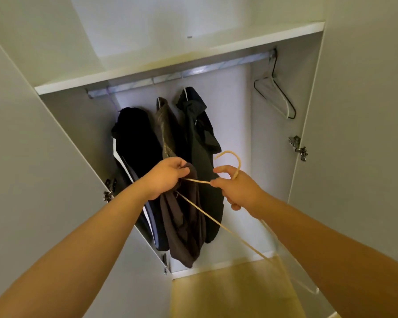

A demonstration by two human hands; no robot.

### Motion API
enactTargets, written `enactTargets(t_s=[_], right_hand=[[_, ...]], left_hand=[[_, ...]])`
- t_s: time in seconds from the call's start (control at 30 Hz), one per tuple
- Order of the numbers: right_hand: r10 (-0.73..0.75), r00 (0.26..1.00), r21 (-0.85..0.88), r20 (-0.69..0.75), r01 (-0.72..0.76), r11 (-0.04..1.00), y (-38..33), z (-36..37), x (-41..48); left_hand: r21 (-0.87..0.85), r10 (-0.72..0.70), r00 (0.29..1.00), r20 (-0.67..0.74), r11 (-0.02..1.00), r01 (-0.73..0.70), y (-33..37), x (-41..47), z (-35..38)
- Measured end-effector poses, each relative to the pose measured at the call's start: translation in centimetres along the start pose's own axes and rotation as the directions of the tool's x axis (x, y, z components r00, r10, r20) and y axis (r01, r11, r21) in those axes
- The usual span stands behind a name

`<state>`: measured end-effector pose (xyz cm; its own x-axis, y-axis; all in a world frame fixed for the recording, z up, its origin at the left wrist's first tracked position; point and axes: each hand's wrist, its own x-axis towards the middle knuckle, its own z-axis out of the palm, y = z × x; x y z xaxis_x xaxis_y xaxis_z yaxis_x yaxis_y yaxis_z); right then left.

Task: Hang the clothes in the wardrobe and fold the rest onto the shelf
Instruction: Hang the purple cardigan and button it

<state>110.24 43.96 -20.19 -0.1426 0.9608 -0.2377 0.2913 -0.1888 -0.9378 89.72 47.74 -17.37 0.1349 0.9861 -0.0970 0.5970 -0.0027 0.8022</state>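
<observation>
We are facing an open white wardrobe (234, 111), with wooden floor (228, 294) below. Three dark garments (200, 138) are hanging at the rail's (193, 73) left end, under the shelf (170, 56). Left grip (166, 177) is clutching a brown garment (184, 226). Right grip (237, 187) is holding a yellow hanger (198, 181), hook pointing up, long axis running down-right, far end blurring behind the forearm.
</observation>
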Motion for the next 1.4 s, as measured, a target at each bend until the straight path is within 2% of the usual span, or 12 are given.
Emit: enactTargets(t_s=[0.23,0.4,0.6,0.7,0.8,0.87,0.93,1.0,1.07,1.17,1.3,1.4], right_hand=[[-0.076,0.995,0.32,0.071,0.049,0.946,-1.7,1.3,0.4],[-0.043,0.995,0.427,0.091,0.0,0.904,-1.3,1.2,0.3],[-0.142,0.984,0.166,-0.103,0.158,0.973,-1.4,0.6,0.3],[-0.248,0.949,0.025,-0.192,0.258,0.966,-1.2,-0.4,0.1],[-0.346,0.914,-0.02,-0.21,0.35,0.936,-1.6,-1.2,-0.2],[-0.357,0.908,-0.001,-0.219,0.366,0.931,-1.9,-1.4,0.0],[-0.294,0.927,0.105,-0.233,0.324,0.94,-1.9,-1.8,0.4],[-0.231,0.944,0.214,-0.235,0.282,0.935,-1.8,-2.0,0.5],[-0.221,0.951,0.271,-0.216,0.276,0.922,-1.6,-2.3,0.3],[-0.272,0.958,0.359,-0.092,0.286,0.888,-1.5,-3.1,-0.2],[-0.311,0.93,0.507,0.197,0.175,0.844,-0.7,-4.7,0.4],[-0.25,0.93,0.597,0.268,0.043,0.801,1.1,-5.6,1.4]], left_hand=[[0.1,0.231,0.971,0.059,0.967,-0.236,4.5,-3.5,1.4],[0.124,0.269,0.963,0.025,0.955,-0.269,4.7,-4.3,1.2],[0.462,0.538,0.841,0.051,0.734,-0.497,3.9,-4.2,1.2],[0.466,0.456,0.89,-0.013,0.79,-0.398,4.0,-3.9,1.5],[0.464,0.335,0.941,0.048,0.827,-0.318,3.7,-3.2,2.3],[0.684,0.387,0.919,0.08,0.649,-0.333,3.1,-2.9,2.8],[0.91,0.535,0.843,0.063,0.315,-0.268,3.2,-2.7,3.1],[0.941,0.609,0.791,0.062,0.229,-0.25,4.0,-2.5,3.6],[0.873,0.582,0.807,0.102,0.336,-0.353,4.5,-2.0,4.3],[0.592,0.49,0.865,0.109,0.667,-0.453,4.6,-1.2,5.0],[0.643,0.618,0.786,0.02,0.594,-0.483,4.7,-0.3,4.9],[0.696,0.631,0.77,-0.098,0.596,-0.4,5.7,0.1,4.6]])
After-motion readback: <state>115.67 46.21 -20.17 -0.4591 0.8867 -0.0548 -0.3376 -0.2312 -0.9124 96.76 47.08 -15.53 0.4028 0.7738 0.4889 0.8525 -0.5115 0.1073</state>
